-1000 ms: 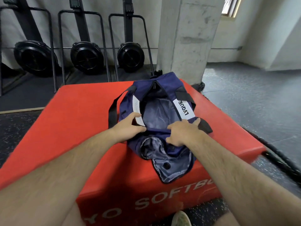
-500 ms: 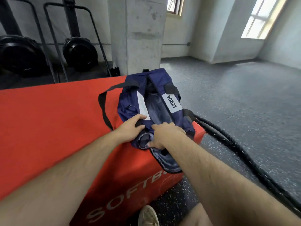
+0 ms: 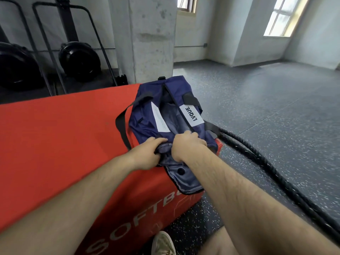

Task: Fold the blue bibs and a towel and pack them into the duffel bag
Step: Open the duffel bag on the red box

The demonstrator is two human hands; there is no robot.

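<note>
At frame centre, the left hand point(image 3: 147, 153) and right hand point(image 3: 185, 146) grip the limp duffel bag point(image 3: 147, 124)'s near rim; soft fabric, probably best held there.

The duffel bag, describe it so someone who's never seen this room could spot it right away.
Find the big red box in front of the concrete pillar. The duffel bag sits at its right corner, navy with black straps, its top open. Its white label reading LVQUE sets it apart.
</note>
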